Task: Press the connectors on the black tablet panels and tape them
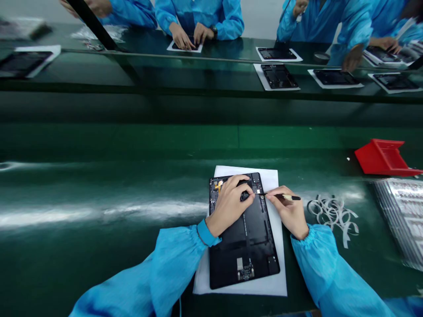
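Note:
An open-backed tablet point(254, 229) lies on a white sheet point(282, 281), its dark inner side up, with an orange flex cable near the top left. Across its upper part rests my left hand point(229, 202); thumb and index finger are pinched together near the right edge, and whatever is between them is too small to make out. A slim tool point(291, 197) with a dark end and a cream section is gripped in my right hand point(291, 211). Its thin tip points left, close to the left fingertips, over the tablet's upper right edge.
Curled white strips point(332, 213) lie right of my right hand. Beyond them are a stack of clear plastic trays point(401, 215) and a red bin point(380, 156). More tablets point(279, 77) sit on a raised shelf ahead, where co-workers in blue sleeves point(231, 20) work.

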Motion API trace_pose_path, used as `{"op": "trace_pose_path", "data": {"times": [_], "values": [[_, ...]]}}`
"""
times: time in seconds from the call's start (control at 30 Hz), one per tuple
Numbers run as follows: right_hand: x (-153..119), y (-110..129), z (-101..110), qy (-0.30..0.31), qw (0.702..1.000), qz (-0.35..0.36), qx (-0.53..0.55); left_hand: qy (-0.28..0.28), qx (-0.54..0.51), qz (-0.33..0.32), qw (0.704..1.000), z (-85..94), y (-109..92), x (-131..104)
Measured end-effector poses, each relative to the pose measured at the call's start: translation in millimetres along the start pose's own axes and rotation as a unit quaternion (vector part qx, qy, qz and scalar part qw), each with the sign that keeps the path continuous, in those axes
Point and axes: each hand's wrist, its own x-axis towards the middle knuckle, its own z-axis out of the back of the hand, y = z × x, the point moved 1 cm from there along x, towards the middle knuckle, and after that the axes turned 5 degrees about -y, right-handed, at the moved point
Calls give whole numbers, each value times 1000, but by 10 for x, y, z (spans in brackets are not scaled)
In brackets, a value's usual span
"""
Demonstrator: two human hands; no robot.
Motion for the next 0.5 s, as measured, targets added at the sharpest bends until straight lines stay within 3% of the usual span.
{"op": "trace_pose_path", "data": {"times": [0.5], "values": [[-14, -8, 23, -26, 999, 18, 12, -6, -22, 6, 1000, 19, -7, 9]]}}
